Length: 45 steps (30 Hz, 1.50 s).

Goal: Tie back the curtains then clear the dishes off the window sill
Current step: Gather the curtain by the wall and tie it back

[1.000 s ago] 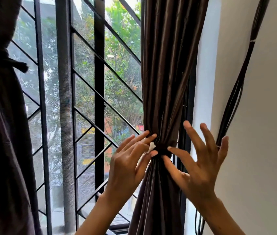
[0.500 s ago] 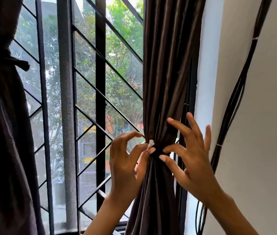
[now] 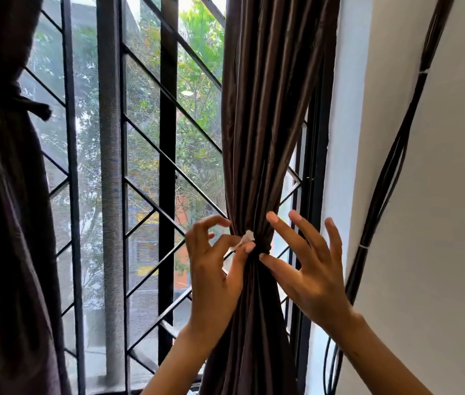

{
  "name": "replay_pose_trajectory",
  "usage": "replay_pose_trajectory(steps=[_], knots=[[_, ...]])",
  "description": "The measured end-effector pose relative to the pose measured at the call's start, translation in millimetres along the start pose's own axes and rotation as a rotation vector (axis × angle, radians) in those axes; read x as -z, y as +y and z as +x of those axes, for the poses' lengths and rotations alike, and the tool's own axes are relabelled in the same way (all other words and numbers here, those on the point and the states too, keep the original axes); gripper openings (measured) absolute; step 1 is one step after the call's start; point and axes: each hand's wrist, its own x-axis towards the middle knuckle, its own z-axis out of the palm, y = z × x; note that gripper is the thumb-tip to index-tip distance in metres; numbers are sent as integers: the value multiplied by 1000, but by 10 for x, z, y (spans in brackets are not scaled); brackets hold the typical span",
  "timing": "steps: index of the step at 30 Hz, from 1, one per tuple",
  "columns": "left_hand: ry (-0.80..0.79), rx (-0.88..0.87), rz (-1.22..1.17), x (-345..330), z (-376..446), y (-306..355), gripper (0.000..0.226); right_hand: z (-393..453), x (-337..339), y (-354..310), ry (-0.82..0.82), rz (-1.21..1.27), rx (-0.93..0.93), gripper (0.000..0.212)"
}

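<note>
The dark brown right curtain is bunched at mid-height by a dark tie with a small white tag. My left hand is at the left of the knot, its thumb and curled fingers pinching the white tag end of the tie. On the knot's right, my right hand has its fingers spread straight and its thumb tip touching the tie. The left curtain hangs gathered by its own tie. No dishes or sill are in view.
A black metal window grille with diagonal bars stands behind the curtains, with trees outside. A white wall lies to the right, and a bundle of black cables runs down it close to my right hand.
My right hand's fingers have lifted off the knot and spread, leaving only the thumb on the tie. My left hand stays at the white tag, fingers more curled.
</note>
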Motion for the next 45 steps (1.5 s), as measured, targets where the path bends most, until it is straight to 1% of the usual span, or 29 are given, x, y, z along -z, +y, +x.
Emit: replay_pose_trajectory(steps=[3,6,8,10,13,18,20,22,24,27,29,30,31,32,35,37,38,39,41,42,45], knots=[[-18,67,-39,20,16,41,13,-61,-70,-54,45,23,-76,13],[-12,158,-68,55,18,59,25,-114,-105,-177,71,35,-244,8],[1,223,-106,75,12,68,26,-148,-115,-266,60,52,-360,12],[12,277,-140,80,14,76,23,-155,-117,-334,57,63,-426,16],[7,303,-139,88,19,85,18,-132,-151,-386,78,54,-452,16],[-18,321,-146,108,12,97,17,-70,-285,-437,92,63,-459,3],[-6,327,-143,114,11,90,20,-45,-321,-444,89,110,-475,5],[32,309,-98,133,20,35,23,-25,-321,-466,27,176,-506,10],[84,282,-9,165,42,-89,21,-27,-263,-510,-85,260,-544,15],[145,310,47,229,88,-251,23,-58,-79,-507,-240,544,-580,17],[148,299,66,238,71,-292,24,-55,48,-413,-267,667,-618,15],[141,279,73,232,49,-299,24,-32,87,-362,-240,702,-659,14],[132,269,65,218,28,-297,24,-4,107,-316,-195,701,-699,13],[122,271,42,197,9,-290,24,17,112,-295,-141,650,-713,13],[73,301,-36,129,-21,-248,25,-10,43,-370,-23,439,-623,10],[53,313,-61,99,-39,-216,23,-87,-25,-447,9,410,-611,7],[48,323,-73,91,-46,-202,21,-115,-54,-475,15,390,-606,13],[46,337,-89,89,-54,-194,20,-141,-89,-493,9,349,-588,25],[43,356,-112,85,-61,-193,19,-186,-156,-506,-13,229,-505,45],[39,362,-119,84,-63,-193,19,-203,-189,-505,-18,173,-460,48],[19,386,-152,88,-65,-168,17,-240,-269,-474,20,67,-369,34]])
